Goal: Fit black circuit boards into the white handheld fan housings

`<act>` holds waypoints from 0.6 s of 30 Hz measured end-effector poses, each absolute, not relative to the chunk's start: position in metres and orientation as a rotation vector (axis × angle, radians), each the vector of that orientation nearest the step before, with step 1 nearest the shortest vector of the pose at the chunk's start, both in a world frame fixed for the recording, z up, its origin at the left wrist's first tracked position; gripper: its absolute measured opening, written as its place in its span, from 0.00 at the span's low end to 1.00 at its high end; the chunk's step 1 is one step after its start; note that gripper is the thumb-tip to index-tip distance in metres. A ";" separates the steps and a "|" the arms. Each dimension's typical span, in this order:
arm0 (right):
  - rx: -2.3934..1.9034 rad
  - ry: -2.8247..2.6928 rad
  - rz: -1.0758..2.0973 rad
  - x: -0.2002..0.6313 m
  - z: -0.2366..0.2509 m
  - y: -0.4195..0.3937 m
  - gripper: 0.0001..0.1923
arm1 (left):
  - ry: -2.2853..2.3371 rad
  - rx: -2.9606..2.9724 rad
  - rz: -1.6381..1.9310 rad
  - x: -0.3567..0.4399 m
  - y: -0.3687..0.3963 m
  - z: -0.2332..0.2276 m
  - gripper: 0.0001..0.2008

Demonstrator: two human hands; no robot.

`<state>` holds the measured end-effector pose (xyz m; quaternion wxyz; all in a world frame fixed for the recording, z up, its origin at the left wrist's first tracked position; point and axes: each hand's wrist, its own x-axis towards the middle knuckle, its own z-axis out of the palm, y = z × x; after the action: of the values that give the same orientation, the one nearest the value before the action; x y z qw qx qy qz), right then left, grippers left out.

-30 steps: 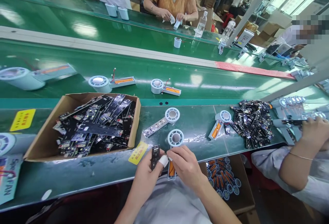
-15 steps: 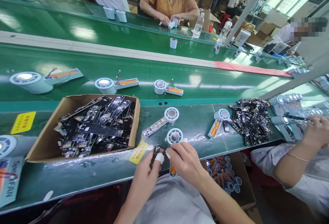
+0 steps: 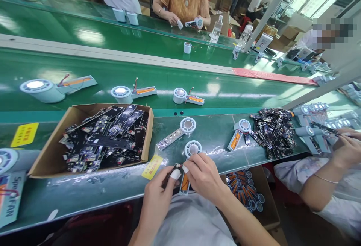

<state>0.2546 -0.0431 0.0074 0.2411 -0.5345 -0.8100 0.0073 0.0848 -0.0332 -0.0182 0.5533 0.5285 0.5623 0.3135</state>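
Note:
Between the thumb and fingers of my left hand [image 3: 158, 193] is a small black circuit board [image 3: 177, 167], held just left of a handheld fan. A white cover wraps my left thumb. The light blue fan [image 3: 193, 147] lies at the bench edge, its open handle with an orange battery [image 3: 184, 182] pointing toward me. My right hand [image 3: 205, 174] is closed in a pinch over the handle's upper part, its fingertips by the board's end. Whatever those fingertips hold is hidden. Behind the fan lies another fan [image 3: 188, 126] with a pale board in its handle.
A cardboard box [image 3: 53, 154] of circuit boards stands left; a loose pile of boards [image 3: 272, 133] lies right. Several open fans sit on the green conveyor [image 3: 152, 73]. A box of fans [image 3: 267, 216] is below the bench. At right, a co-worker's hand [image 3: 345, 150] holds a black strip.
My left hand has tilted the board and brought it closer to my right fingertips. The handle's lower end has swung left. Fans on the conveyor have shifted right.

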 end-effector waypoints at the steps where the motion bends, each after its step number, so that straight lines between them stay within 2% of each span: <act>1: -1.467 -2.221 0.013 0.254 0.008 -0.043 0.12 | 1.339 1.261 0.756 0.085 -0.034 -0.019 0.18; 7: -1.517 -2.225 -0.015 0.249 0.010 -0.043 0.12 | 1.387 1.296 0.819 0.086 -0.038 -0.028 0.18; 18: -1.598 -2.321 -0.075 0.246 0.014 -0.041 0.11 | 1.306 1.788 1.101 0.089 -0.039 -0.031 0.12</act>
<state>0.2458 -0.0409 0.0141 0.1605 -0.5595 -0.8127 -0.0263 0.0886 -0.0390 -0.0314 0.3280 0.6831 0.4990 0.4205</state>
